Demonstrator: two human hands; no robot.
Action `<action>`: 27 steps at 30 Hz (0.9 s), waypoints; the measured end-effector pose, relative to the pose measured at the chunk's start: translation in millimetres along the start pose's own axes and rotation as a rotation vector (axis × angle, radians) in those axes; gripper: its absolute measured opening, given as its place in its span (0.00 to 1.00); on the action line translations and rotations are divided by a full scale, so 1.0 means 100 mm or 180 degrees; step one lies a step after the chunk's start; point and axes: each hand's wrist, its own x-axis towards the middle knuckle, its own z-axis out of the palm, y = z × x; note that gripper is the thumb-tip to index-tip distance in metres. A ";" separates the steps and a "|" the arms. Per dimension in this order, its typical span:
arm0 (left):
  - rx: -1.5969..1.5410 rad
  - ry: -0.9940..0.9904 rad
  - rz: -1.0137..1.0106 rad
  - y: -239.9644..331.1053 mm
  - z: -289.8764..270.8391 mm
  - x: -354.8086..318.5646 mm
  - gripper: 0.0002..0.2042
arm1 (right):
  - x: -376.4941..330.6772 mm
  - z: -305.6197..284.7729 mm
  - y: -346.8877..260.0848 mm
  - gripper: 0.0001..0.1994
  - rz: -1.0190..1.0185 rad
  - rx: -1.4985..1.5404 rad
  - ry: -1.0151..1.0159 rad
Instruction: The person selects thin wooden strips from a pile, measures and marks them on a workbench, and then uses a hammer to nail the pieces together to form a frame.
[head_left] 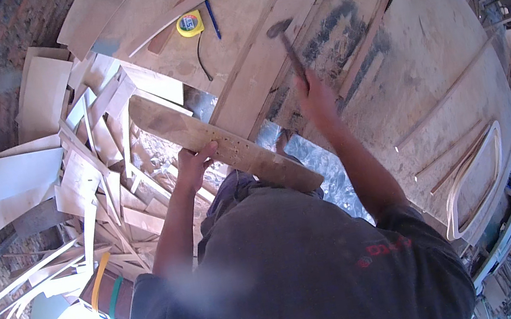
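My left hand grips a long curved wooden board with a row of small holes along it, holding it across my lap. My right hand is raised above the board and closed on the handle of a hammer, whose metal head points up over the workbench. The board's right end rests near my knee.
A big wooden workbench spreads ahead with long strips on it, a yellow tape measure and a blue pen. A heap of plywood offcuts lies on the left. A curved wooden frame leans at right.
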 end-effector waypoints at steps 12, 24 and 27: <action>0.0034 -0.0277 0.0176 0.02 -0.04 0.04 0.20 | -1.12 0.04 -0.26 0.14 -0.0228 0.0346 -0.0764; 0.0082 -0.0160 0.0153 0.01 -0.04 0.01 0.22 | -0.98 0.15 -0.07 0.17 -0.0687 -0.0115 -0.0024; 0.0003 -0.0185 0.0174 -0.02 -0.05 0.02 0.22 | -0.99 0.18 0.02 0.19 -0.0795 0.0093 0.0076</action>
